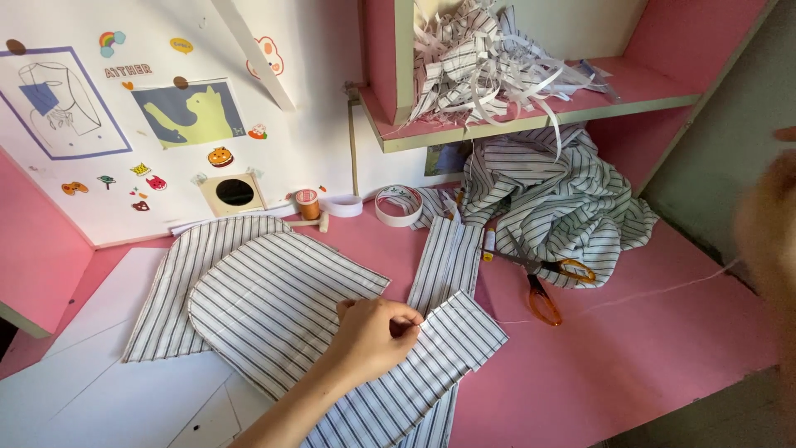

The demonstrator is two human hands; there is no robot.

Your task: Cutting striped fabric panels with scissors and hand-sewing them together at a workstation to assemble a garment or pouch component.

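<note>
Striped cotton, white with thin dark lines, lies in cut pieces across the pink counter [630,348], and the left hand [377,332] is closed in a pinch on the edge where a rounded striped piece [274,307] meets a rectangular striped piece [452,340]. The right hand [771,224] is raised at the far right edge of the view, blurred, so I cannot tell how its fingers are set; a pale thread [655,292] runs from it down toward the pinch, which suggests hand sewing with the thread being drawn out. To do this well, the pinch should stay firm right at the seam so the two layers do not slide and the stripes stay lined up, while the pull runs smooth and in line with the stitch, stopping before the cloth puckers. The thread should stay clear of the orange-handled scissors [543,299] lying just beside its path, near the heap of striped fabric [555,199].
</note>
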